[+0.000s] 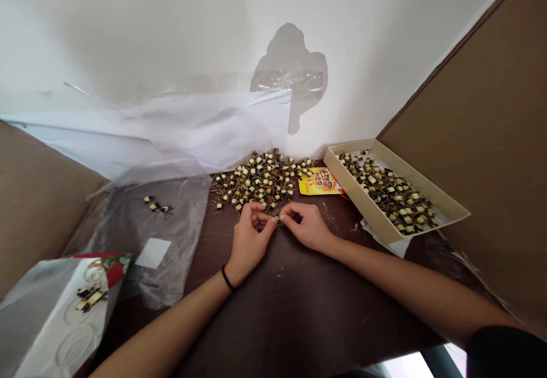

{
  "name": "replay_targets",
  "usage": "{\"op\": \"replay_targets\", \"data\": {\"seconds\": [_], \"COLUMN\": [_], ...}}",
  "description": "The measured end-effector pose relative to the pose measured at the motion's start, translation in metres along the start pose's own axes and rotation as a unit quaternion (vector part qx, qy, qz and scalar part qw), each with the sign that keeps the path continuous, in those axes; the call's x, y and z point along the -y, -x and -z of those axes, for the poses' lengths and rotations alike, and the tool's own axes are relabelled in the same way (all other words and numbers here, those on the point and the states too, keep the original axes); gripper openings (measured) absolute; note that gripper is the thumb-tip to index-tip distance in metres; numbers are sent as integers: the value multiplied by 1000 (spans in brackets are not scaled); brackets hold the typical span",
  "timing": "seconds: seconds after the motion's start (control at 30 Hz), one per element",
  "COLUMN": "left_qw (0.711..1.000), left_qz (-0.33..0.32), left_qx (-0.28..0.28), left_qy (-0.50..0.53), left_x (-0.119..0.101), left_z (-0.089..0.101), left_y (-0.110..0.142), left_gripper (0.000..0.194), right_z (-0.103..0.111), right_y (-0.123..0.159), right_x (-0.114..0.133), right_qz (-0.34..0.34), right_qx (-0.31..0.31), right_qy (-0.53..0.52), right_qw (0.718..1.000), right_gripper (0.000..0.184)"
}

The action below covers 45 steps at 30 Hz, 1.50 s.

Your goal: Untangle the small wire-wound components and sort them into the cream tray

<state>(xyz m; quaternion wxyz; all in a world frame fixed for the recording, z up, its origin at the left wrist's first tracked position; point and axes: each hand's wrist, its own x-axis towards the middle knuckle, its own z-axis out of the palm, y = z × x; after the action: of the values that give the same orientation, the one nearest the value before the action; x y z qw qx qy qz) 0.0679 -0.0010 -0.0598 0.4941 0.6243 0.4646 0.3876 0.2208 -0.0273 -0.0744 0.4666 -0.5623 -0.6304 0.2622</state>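
My left hand [252,235] and my right hand [307,227] meet over the middle of the dark table, fingertips pinched close together. Between them is a small wired part [277,218], black and pale yellow, mostly covered by the fingers. It looks like a tiny coil or transformer, held by both hands. Just beyond the fingers spreads a heap of similar parts [265,179], with yellow bands, black ends and thin coppery leads. To the right, a shallow cream box [363,201] holds many more of these parts [393,193].
A yellow printed packet [318,181] lies between heap and box. On the left, a clear plastic bag [179,253] carries a few parts [157,204] and a white paper piece [154,253]. A printed bag [55,315] lies nearer. Brown panels [482,110] and a white wall [192,31] enclose the table.
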Motion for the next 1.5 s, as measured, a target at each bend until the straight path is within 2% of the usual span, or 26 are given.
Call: {"op": "replay_targets", "data": {"seconds": [0.63,1.0,1.5], "left_qw": [999,997,994], "left_qz": [-20,-40,4], "left_qx": [45,64,67], "left_qy": [15,3,83], "left_x": [4,5,5], "left_z": [1,2,3], "left_y": [0,-2,-5], "left_gripper": [24,17,26], "right_z": [3,0,-2], "right_y": [-3,7,5], "right_x": [1,7,8], "right_qz": [-13,12,-15], "right_qx": [52,14,11], "right_qy": [13,73,56], "right_qw": [998,997,998], "right_gripper": [11,12,11]}}
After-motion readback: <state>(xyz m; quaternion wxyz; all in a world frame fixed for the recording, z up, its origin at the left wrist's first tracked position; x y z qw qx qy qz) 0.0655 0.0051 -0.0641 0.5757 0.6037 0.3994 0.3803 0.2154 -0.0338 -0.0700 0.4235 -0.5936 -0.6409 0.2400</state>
